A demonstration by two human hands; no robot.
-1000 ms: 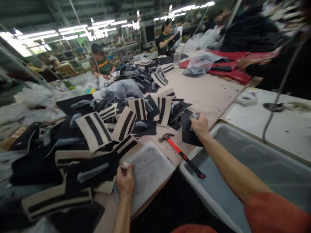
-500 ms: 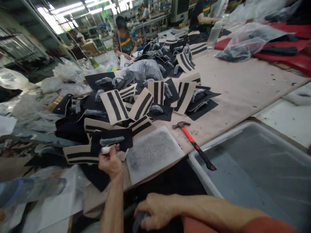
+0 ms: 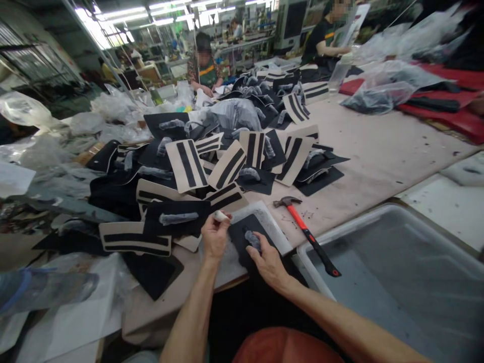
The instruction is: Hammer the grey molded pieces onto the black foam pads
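Observation:
My left hand (image 3: pixel 215 239) is closed around a small white cylinder (image 3: pixel 220 216), and its exact kind is too small to tell. It hovers at the left edge of a black panel (image 3: pixel 237 236), which lies on a speckled white board (image 3: pixel 278 237). The fingers of my right hand (image 3: pixel 269 259) grip the plastic-wrapped handle (image 3: pixel 252 240) fixed to that panel. Left of my hands lies another black panel (image 3: pixel 151 209) with a wrapped handle. A claw hammer (image 3: pixel 304 229) with a red and black grip rests right of the board.
Beige panels with black stripes (image 3: pixel 187 166) and wrapped handles are heaped beyond my hands. A grey plastic bin (image 3: pixel 378 272) stands at the right, under the hammer's grip end. Clear bags (image 3: pixel 397 83) lie on red material. Two co-workers (image 3: pixel 206 70) are at the far side.
My right hand has come up from my lap and a black panel now lies on the board under it. My left hand has moved right with the white cylinder, away from the other panel.

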